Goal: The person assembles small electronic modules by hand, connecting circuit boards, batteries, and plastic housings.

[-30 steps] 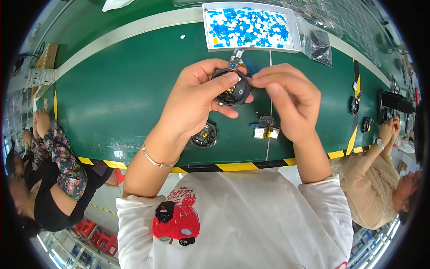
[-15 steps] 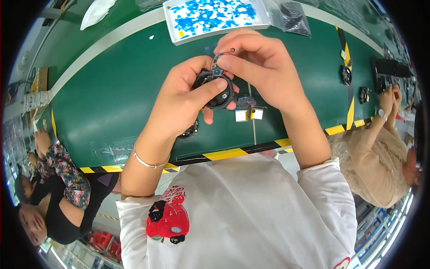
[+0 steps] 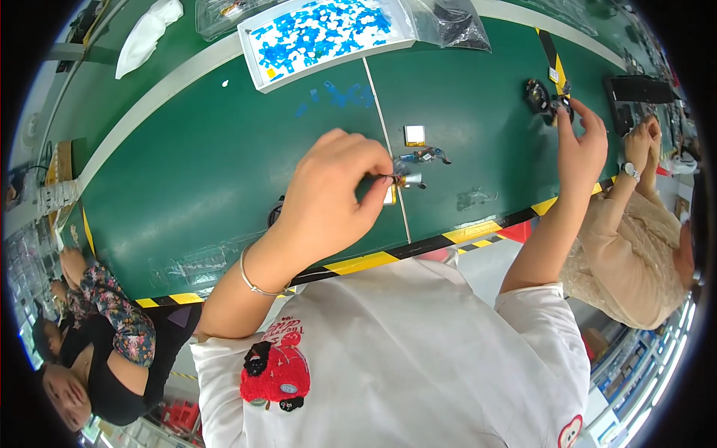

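My left hand point(image 3: 336, 196) is over the middle of the green table point(image 3: 187, 172), thumb and forefinger pinched on a small wired part point(image 3: 394, 179). My right hand point(image 3: 584, 145) is stretched out to the far right, its fingertips on a small black round part point(image 3: 562, 107) next to another black round part point(image 3: 536, 94). Near my left fingertips lie a small silvery rectangular piece point(image 3: 414, 134) and a small blue and black part point(image 3: 427, 155). Another black round part point(image 3: 275, 213) shows partly from behind my left hand.
A white tray point(image 3: 263, 81) of several blue pieces stands at the back, with clear bags point(image 3: 455, 19) and a white cloth point(image 3: 146, 37) nearby. Yellow-black tape point(image 3: 366, 261) marks the front edge. A co-worker's hands point(image 3: 642, 142) work at the right; another person sits lower left.
My hands have separated. The right hand went to the far right with the black round part; the left hand dropped toward the table with the small wired part.
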